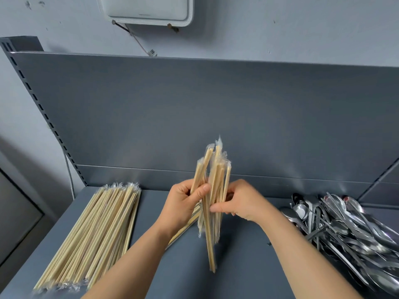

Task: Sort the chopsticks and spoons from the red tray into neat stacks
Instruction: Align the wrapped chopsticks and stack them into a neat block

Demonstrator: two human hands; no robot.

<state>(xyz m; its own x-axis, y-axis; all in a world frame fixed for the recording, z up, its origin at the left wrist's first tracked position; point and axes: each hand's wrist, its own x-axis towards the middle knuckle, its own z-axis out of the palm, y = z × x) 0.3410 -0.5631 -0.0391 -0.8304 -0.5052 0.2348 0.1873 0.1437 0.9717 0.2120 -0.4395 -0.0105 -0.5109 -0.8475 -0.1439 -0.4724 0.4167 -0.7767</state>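
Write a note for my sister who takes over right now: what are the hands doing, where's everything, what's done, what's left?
The left hand and right hand both grip an upright bundle of wrapped chopsticks, ends down toward the grey shelf.
Done: a neat chopstick stack lies at the left.
Left: add the bundle to it; tidy the spoon pile at the right, which is a jumble. The red tray is not in view.

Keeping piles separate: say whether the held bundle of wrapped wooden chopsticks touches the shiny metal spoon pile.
Apart. Head view: bare grey shelf separates chopstick bundle and spoon pile.
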